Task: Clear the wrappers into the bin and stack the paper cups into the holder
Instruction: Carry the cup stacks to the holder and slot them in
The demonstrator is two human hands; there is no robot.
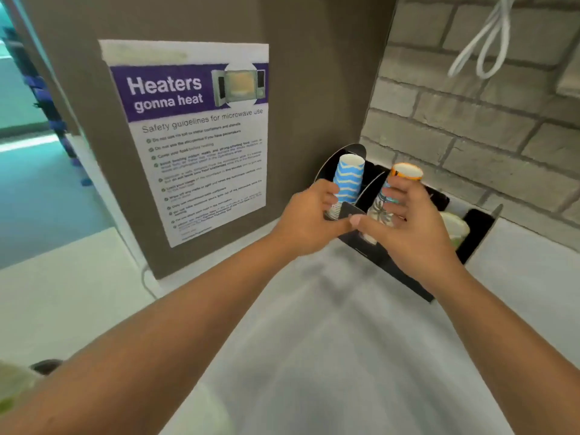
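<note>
A black cup holder (pixel 405 277) stands on the white counter against the brick wall. In its left slot a stack of blue-and-white zigzag paper cups (pixel 350 175) leans upward, and my left hand (pixel 309 216) curls round the stack's lower part. The middle slot holds a second stack topped by an orange-rimmed cup (pixel 406 171); my right hand (pixel 411 226) grips this stack lower down. A pale green cup (pixel 456 229) lies in the right slot, partly hidden by my right hand. No wrappers or bin are in view.
A microwave safety poster (pixel 194 133) hangs on the brown panel to the left. White cables (pixel 486 42) dangle over the brick wall at top right. The white counter (pixel 329 340) stretches toward me. A greenish blurred object (pixel 12 390) sits at the bottom left corner.
</note>
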